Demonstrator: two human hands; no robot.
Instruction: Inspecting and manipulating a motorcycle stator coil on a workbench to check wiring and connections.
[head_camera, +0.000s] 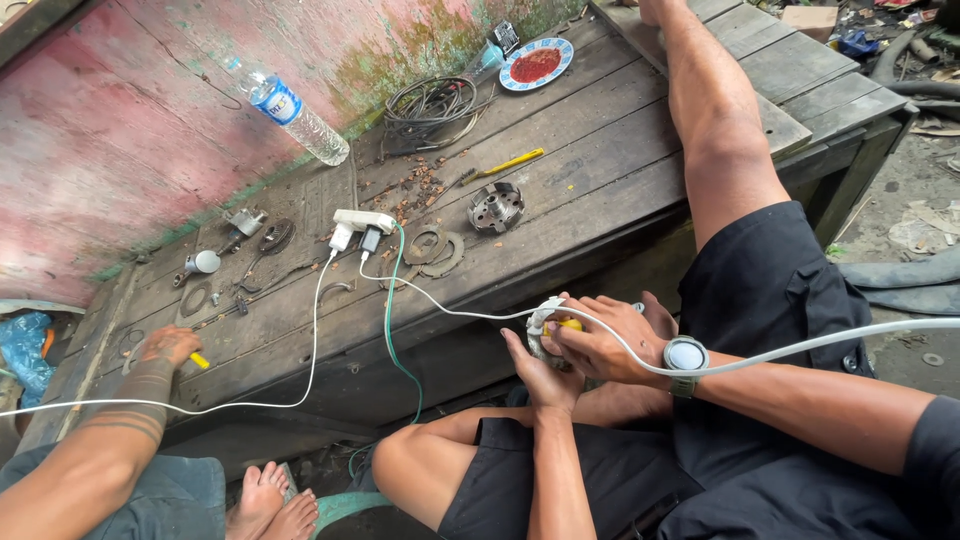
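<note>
White-and-yellow tool (552, 328) (both hands' (600, 340) grip)

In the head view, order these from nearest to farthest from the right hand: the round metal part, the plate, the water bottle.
From the right hand:
1. Round metal part, mid-bench, above the hand.
2. Plate, far bench edge by the wall.
3. Water bottle, up left, against the wall.
</note>
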